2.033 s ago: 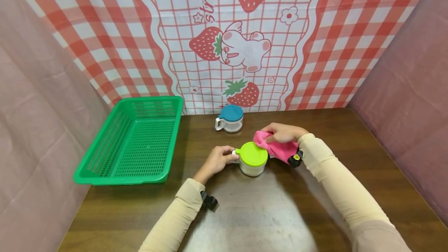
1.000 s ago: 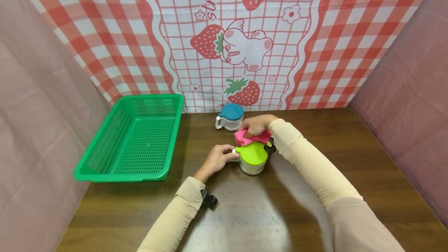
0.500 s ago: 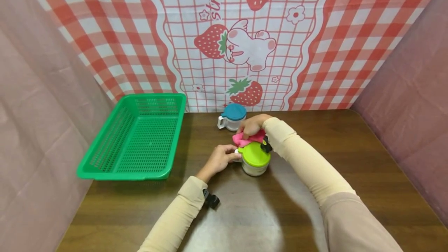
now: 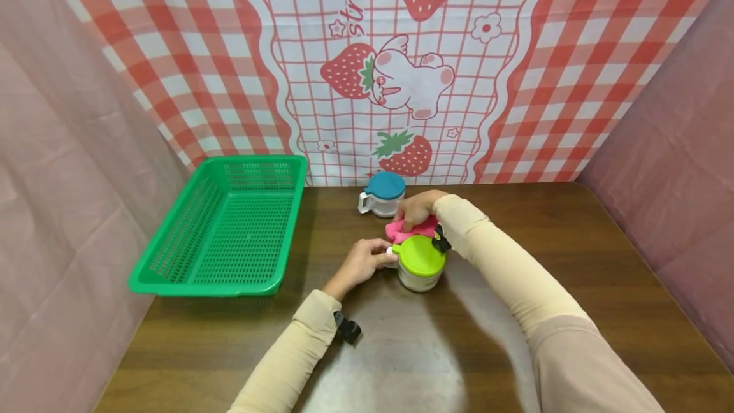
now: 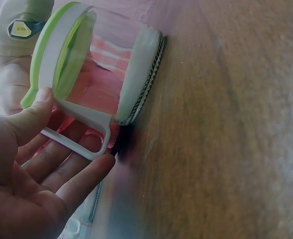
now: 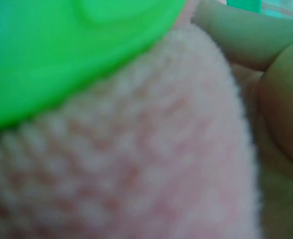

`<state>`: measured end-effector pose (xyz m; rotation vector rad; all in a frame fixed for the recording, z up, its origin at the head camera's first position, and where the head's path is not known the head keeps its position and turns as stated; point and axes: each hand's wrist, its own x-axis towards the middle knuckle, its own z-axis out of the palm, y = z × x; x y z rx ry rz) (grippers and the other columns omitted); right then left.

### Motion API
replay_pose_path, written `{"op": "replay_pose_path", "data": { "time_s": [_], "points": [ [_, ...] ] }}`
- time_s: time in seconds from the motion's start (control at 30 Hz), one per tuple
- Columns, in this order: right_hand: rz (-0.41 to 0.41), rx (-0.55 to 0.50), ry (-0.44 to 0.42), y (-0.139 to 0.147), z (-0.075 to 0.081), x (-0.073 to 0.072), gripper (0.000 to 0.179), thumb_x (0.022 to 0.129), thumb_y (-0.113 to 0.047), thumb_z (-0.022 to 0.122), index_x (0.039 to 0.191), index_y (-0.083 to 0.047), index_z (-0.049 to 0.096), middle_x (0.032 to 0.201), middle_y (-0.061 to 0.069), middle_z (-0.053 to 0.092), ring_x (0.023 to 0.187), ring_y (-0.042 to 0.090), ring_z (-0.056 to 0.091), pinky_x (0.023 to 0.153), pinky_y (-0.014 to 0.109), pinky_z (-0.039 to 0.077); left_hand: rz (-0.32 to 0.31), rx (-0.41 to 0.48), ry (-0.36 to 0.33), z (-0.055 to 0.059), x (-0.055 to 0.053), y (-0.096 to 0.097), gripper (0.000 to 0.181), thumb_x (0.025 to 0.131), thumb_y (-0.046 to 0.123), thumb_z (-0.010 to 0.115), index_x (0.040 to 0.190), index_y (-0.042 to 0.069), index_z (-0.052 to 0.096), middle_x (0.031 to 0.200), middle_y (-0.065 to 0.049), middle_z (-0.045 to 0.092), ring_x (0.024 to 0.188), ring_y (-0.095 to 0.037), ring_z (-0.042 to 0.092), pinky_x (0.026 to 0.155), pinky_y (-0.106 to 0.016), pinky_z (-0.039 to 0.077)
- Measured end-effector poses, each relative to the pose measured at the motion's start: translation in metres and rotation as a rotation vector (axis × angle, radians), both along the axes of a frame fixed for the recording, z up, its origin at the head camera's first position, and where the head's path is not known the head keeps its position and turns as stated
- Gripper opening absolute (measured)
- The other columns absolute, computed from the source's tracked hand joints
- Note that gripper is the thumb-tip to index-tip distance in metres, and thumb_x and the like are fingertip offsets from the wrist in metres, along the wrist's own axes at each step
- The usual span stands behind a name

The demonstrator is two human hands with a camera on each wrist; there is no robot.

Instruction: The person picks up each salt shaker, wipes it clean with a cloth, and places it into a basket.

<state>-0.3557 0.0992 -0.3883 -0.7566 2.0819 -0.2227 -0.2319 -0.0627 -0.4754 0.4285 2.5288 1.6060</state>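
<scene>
A clear lidded jar point(image 4: 417, 281) with a lime-green lid point(image 4: 423, 256) stands upright on the table. My left hand point(image 4: 362, 264) grips its white handle point(image 5: 89, 114); the left wrist view has the thumb at the handle's top by the lid and the fingers around the handle. Behind the jar, my right hand point(image 4: 415, 210) holds a bunched pink cloth point(image 4: 395, 232) against the far side. In the right wrist view the fuzzy cloth point(image 6: 136, 164) lies right along the lid's edge. The jar hides part of the cloth.
A second jar with a blue lid point(image 4: 387, 185) stands just behind my right hand, near the checked backdrop point(image 4: 229, 69). To the left sits a green perforated basket point(image 4: 241, 234). Pink curtains point(image 4: 659, 164) flank the wooden table point(image 4: 573, 260).
My right hand has carried the pink cloth leftward from the jar's right side round to its far side. My left hand keeps its hold on the handle, and the jar stays in place.
</scene>
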Motion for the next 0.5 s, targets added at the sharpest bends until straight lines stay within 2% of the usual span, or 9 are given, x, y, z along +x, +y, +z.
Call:
{"op": "replay_pose_path", "data": {
  "time_s": [0.2, 0.33, 0.5],
  "points": [
    [-0.015, 0.011, 0.069, 0.011, -0.005, -0.003, 0.003, 0.084, -0.01, 0.064, 0.085, -0.013, 0.066, 0.075, -0.006, 0.052, 0.072, 0.007, 0.047, 0.063, 0.019, 0.04, 0.0, 0.013, -0.021, 0.002, 0.0, 0.002, 0.021, 0.086, 0.011, 0.072, 0.101, -0.003, 0.071, 0.091, -0.019, 0.073, 0.073, -0.032, 0.068, 0.06, -0.018, 0.051],
    [-0.039, 0.02, 0.095, 0.021, -0.007, -0.003, 0.012, 0.084, -0.012, 0.065, 0.095, -0.011, 0.07, 0.081, -0.005, 0.056, 0.077, 0.009, 0.049, 0.068, 0.021, 0.043, 0.006, 0.004, -0.018, 0.002, 0.001, 0.002, 0.02, 0.086, 0.012, 0.073, 0.101, -0.003, 0.072, 0.091, -0.018, 0.073, 0.071, -0.028, 0.068, 0.06, -0.018, 0.051],
    [-0.138, -0.006, 0.07, 0.033, -0.008, 0.002, 0.023, 0.084, -0.01, 0.064, 0.105, -0.008, 0.072, 0.083, -0.004, 0.059, 0.075, 0.008, 0.051, 0.069, 0.023, 0.045, 0.007, 0.013, -0.021, 0.0, 0.0, 0.001, 0.021, 0.086, 0.012, 0.072, 0.101, -0.003, 0.072, 0.092, -0.018, 0.073, 0.07, -0.026, 0.067, 0.061, -0.019, 0.052]
  ]
}}
